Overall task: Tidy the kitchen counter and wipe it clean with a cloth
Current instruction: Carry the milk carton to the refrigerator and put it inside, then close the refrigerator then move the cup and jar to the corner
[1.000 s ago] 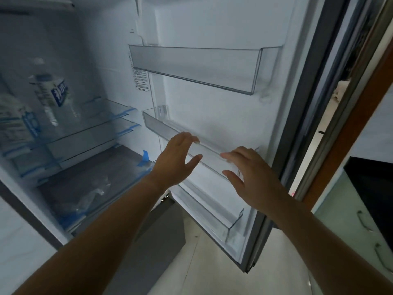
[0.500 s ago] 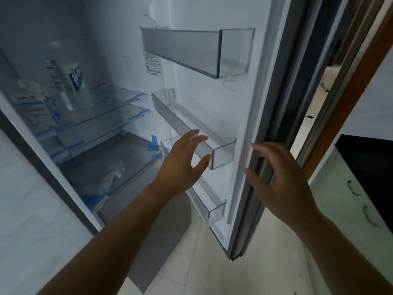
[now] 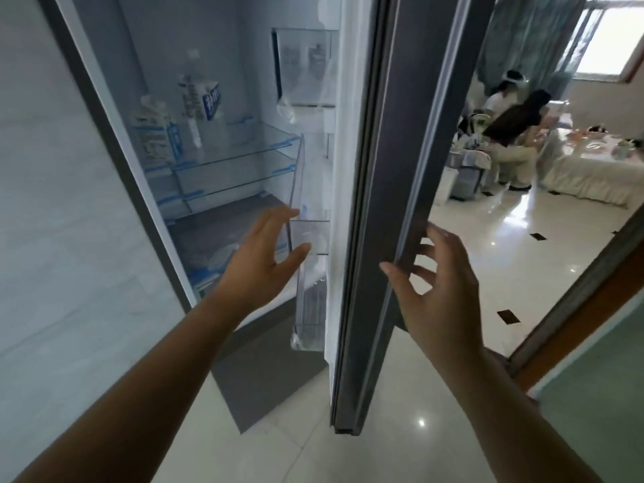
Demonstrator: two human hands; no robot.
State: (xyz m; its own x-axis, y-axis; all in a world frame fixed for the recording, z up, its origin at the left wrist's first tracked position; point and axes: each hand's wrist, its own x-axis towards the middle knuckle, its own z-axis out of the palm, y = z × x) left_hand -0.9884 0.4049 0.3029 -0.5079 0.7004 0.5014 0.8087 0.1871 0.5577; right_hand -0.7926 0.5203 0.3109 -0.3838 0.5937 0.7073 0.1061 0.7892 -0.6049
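The fridge door (image 3: 383, 169) stands half open, seen edge-on between the two hands. The left hand (image 3: 265, 259) is inside the opening, just before the clear door bin (image 3: 306, 235), its fingers straight and apart, holding nothing. The right hand (image 3: 439, 291) is at the door's outer edge, fingers spread and a little bent. A water bottle (image 3: 200, 99) stands on the glass shelf (image 3: 244, 148).

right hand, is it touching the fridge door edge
Cannot tell. In the head view the right hand overlaps the fridge door at its edge, but neither contact nor gap shows plainly.
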